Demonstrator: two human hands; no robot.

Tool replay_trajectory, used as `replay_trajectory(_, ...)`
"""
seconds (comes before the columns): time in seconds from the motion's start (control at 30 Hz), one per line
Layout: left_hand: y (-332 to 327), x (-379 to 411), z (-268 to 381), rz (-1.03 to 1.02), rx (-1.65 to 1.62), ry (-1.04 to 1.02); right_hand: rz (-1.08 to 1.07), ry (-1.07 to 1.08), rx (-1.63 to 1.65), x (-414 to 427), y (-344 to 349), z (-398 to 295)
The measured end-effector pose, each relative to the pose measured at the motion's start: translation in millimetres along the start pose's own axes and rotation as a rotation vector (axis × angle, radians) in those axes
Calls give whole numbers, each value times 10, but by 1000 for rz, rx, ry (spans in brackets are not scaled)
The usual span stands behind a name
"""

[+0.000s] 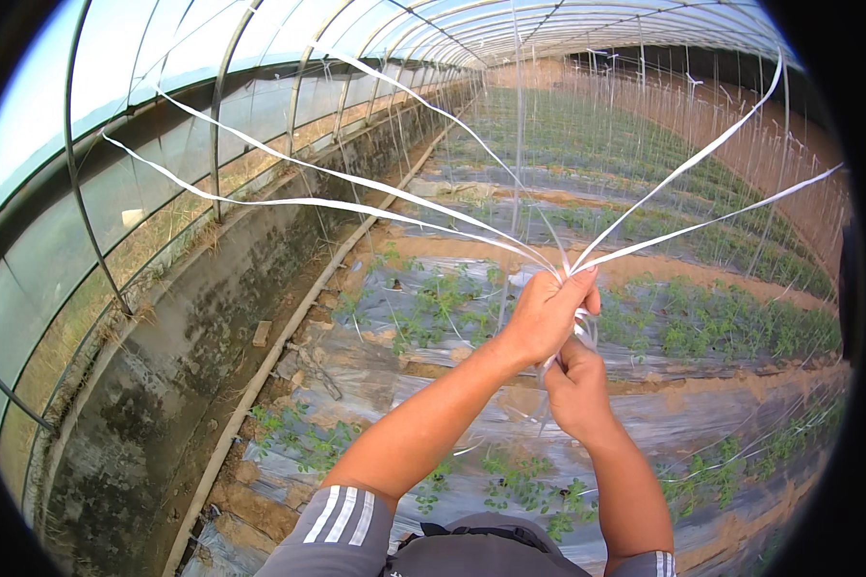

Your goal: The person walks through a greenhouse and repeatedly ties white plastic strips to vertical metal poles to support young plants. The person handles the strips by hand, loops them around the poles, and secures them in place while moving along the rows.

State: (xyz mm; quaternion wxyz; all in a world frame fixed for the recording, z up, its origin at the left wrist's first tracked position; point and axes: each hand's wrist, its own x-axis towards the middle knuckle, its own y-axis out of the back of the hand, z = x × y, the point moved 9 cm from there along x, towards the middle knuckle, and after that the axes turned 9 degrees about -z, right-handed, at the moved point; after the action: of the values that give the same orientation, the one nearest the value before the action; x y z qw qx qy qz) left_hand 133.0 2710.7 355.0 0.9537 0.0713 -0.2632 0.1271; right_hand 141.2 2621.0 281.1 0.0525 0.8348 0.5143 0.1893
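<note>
Several white plastic strings (361, 205) run from the upper left and upper right and come together at my left hand (548, 310). That hand is closed around the gathered strings, thumb on top. Just below it, my right hand (581, 386) pinches the lower part of the strings, where white loops (584, 328) show between the two hands. Loose string ends hang beneath, partly hidden by the fingers. Both hands are raised over rows of young green plants (447, 306).
A low concrete wall (144, 389) and a long pole or pipe (260, 382) run along the left. Curved metal greenhouse ribs (220, 108) rise above. Plastic film (418, 404) covers the soil beds. Many vertical strings (693, 108) hang at the right.
</note>
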Motion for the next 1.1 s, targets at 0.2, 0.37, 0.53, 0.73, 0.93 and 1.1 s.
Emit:
replay_trajectory(0.2, 13, 173, -7, -6, -38, 113, 371, 911, -861, -1117, -262, -770)
replay_trajectory(0.37, 63, -14, 49, -40, -16, 132, 294, 755, -731, -1307, -336, -467)
replay_trajectory(0.53, 3, -126, 38, 6, 5, 39, 450, 465, -568, -1024, 160, -151)
replay_trajectory(0.73, -25, -84, -127, 1, -124, 121, 513, 324, -373, -1059, 278, 158)
replay_trajectory(0.93, -97, -125, -45, -73, -88, 114, 353, 231, -539, -570, 194, 36)
replay_trajectory(1.1, 242, -119, -156, 82, -66, 121, 361, 405, -335, -810, 318, -34)
